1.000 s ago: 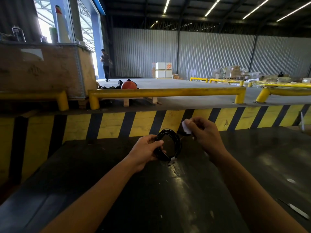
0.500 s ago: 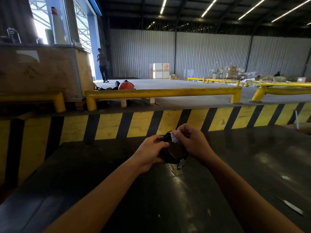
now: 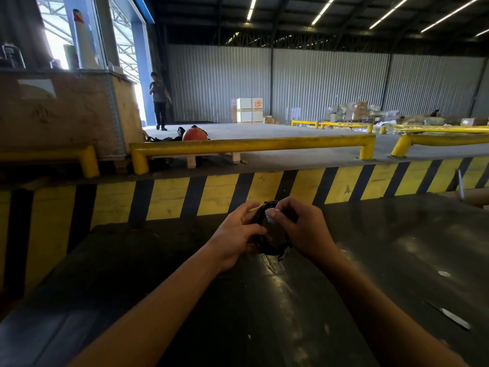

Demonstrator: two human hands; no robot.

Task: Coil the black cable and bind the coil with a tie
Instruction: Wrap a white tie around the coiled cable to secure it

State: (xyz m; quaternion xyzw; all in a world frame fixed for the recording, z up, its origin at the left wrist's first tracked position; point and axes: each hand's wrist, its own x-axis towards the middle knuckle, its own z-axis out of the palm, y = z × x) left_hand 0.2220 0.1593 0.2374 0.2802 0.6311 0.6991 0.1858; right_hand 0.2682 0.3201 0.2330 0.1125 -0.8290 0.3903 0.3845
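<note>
A small coil of black cable (image 3: 267,246) is held upright just above a dark tabletop (image 3: 264,313). My left hand (image 3: 235,234) grips the coil's left side. My right hand (image 3: 304,229) closes over the coil's top right, its fingertips pinching a small white tie (image 3: 269,216) against the upper strands. A light connector end (image 3: 281,256) sticks out below the coil. My fingers hide much of the coil.
A yellow-and-black striped barrier (image 3: 238,192) runs along the table's far edge, with yellow guard rails (image 3: 251,144) behind it. A wooden crate (image 3: 60,112) stands at the far left. A person (image 3: 159,100) stands far off. A thin strip (image 3: 447,315) lies on the table at right.
My right hand came in from the upper right with the white tie and now presses it onto the top of the coil. My left hand has kept its grip on the coil.
</note>
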